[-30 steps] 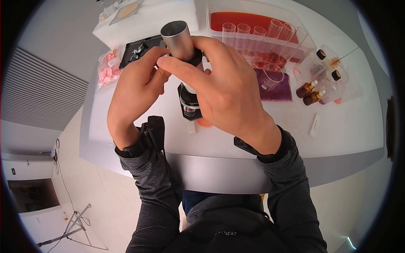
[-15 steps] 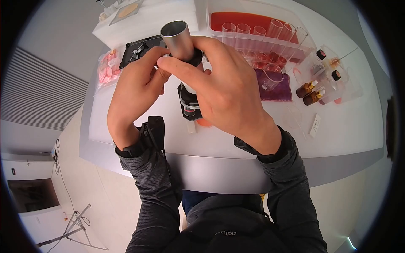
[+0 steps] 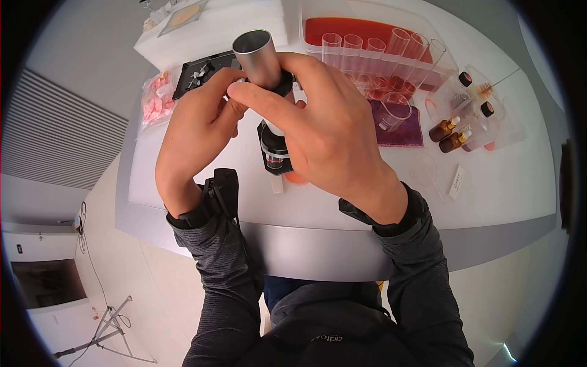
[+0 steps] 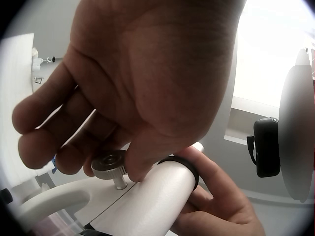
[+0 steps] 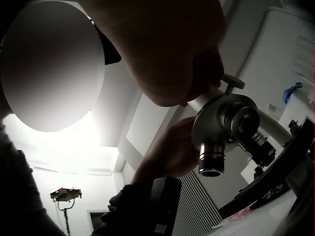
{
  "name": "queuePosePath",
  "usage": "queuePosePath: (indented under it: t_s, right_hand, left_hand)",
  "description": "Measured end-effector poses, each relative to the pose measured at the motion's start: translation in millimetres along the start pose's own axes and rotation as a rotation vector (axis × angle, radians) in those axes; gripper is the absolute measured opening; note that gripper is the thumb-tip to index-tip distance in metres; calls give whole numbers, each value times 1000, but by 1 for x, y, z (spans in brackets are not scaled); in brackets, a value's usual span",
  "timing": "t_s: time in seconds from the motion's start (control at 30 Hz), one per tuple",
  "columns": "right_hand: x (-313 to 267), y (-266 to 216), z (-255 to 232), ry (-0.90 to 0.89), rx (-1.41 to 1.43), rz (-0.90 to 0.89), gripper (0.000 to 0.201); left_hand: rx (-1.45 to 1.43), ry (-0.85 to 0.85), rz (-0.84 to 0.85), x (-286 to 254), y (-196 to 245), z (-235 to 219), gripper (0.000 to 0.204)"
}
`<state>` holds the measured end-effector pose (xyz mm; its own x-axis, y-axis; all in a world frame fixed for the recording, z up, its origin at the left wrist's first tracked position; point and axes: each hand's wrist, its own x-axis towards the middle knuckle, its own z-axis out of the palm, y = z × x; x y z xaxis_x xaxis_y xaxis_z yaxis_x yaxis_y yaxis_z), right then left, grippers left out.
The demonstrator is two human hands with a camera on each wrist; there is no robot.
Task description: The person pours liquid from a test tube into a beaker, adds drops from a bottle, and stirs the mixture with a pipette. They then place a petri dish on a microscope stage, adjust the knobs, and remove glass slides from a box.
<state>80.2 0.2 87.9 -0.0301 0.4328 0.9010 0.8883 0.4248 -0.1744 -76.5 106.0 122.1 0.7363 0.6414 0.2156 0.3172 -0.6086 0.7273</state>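
A microscope with a white body (image 4: pixel 147 196), an open silver tube (image 3: pixel 257 60) on top and a dark stage (image 3: pixel 266 165) below stands before me in the head view. My left hand (image 3: pixel 199 131) pinches a knurled metal screw (image 4: pixel 109 164) on the body between thumb and finger. The right hand (image 3: pixel 336 119) grips the tube below its silver end, thumb in front and fingers behind. From the right wrist, the round nosepiece (image 5: pixel 204 123) shows with an objective (image 5: pixel 212 160) pointing down. Another round knob (image 5: pixel 234 81) sticks out above the nosepiece.
Behind the right hand, clear tubes (image 3: pixel 353 54) stand before a tub of red liquid (image 3: pixel 370 32). Brown dropper bottles (image 3: pixel 449 136) lie to the right, near a purple mat (image 3: pixel 400 133). A bag of pink pieces (image 3: pixel 159 98) and a black tray (image 3: pixel 189 76) sit left.
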Motion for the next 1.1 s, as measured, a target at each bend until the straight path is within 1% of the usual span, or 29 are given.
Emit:
queuePosePath:
  t_s: [0.13, 0.33, 0.63, 1.1]
  right_hand:
    - [1, 2, 4, 65, -25, -34, 44]
    - [1, 1, 4, 64, -23, -30, 45]
    - [0, 4, 6, 83, -18, -46, 41]
    - [0, 2, 5, 69, -7, -28, 48]
  left_hand:
    - [1, 0, 9, 0, 0, 0, 25]
    - [0, 2, 5, 0, 1, 1, 25]
    - [0, 1, 7, 0, -1, 0, 26]
    - [-4, -8, -14, 0, -1, 0, 28]
